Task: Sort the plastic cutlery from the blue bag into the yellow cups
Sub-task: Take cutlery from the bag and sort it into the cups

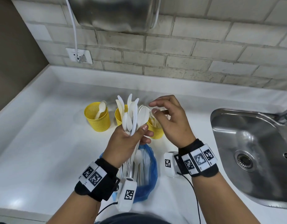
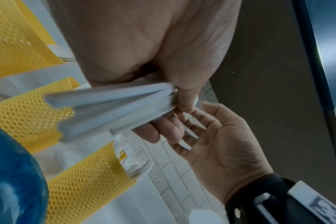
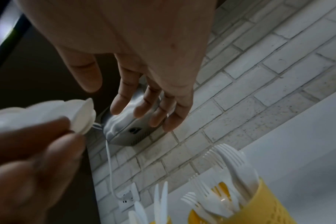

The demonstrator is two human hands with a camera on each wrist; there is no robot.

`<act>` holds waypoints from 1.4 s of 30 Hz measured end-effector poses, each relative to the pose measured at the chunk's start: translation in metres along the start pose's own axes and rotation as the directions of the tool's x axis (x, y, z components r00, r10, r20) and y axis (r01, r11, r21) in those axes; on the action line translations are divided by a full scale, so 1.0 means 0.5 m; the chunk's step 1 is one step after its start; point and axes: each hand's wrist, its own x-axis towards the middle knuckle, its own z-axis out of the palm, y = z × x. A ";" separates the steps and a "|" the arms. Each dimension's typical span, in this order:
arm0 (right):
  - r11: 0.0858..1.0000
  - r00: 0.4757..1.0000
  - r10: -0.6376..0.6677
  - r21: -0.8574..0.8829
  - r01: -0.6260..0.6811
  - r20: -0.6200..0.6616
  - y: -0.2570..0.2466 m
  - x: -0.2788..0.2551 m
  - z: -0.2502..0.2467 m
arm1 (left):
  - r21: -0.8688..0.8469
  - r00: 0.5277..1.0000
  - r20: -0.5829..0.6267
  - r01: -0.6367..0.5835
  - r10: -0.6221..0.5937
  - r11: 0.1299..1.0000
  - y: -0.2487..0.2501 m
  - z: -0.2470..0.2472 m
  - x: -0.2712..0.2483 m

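Landmark: the blue bag (image 1: 149, 175) lies on the white counter (image 1: 42, 151), close to the person's body. All places below are told from this bag.

Left hand: the left hand (image 1: 128, 143) is raised just above the far end of the bag. Its fingers and thumb are curled tight round a bunch of white cutlery (image 1: 133, 115). The palm faces right and the thumb sits on top.

Bunch: the spoon bowls and knife tips fan upward, out of the fist. The handles stick down below the fist, toward the bag's open mouth. In the left wrist view the handles (image 2: 113, 109) poke out under the palm.

Bag: more white cutlery (image 1: 136, 165) lies inside the bag, under the left wrist.

Right hand: the right hand (image 1: 170, 122) is up in the air, past the bag and a bit to its right. Its fingers are spread loose and a little bent. It holds nothing. Its fingertips (image 3: 142, 112) are near the top of the bunch but do not touch it.

Right cup: a yellow cup (image 1: 155, 130) stands just past the bag, under the right hand. Forks (image 3: 230, 163) stand in it.

Middle cup: another yellow cup (image 1: 119, 115) stands behind the bunch. Knives (image 3: 159, 198) stand in it.

Left cup: a third yellow cup (image 1: 97, 117) stands past the bag, off to the left. A few spoons (image 1: 101, 109) lean in it.

Sink: a metal sink (image 1: 252, 151) is well to the right of the bag.

Wall: a white brick wall (image 1: 188, 54) is far behind the cups.
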 end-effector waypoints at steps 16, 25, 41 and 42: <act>0.999 0.999 -0.032 -0.002 0.032 -0.025 -0.014 -0.031 0.006 | -0.027 0.999 0.047 -0.015 0.017 1.000 -0.012 -0.001 0.007; 0.998 0.997 0.011 0.070 -0.006 -0.070 -0.021 -0.033 0.011 | -0.057 0.996 0.079 0.036 -0.032 0.998 -0.015 0.004 0.002; 0.965 0.963 0.182 0.224 -0.136 -0.199 -0.026 -0.036 0.005 | -0.029 0.998 0.056 -0.013 0.015 0.999 0.009 -0.002 -0.008; 0.969 0.971 0.182 0.198 -0.150 -0.152 -0.024 -0.039 0.006 | -0.022 0.998 0.052 -0.022 0.023 1.000 0.009 -0.002 -0.008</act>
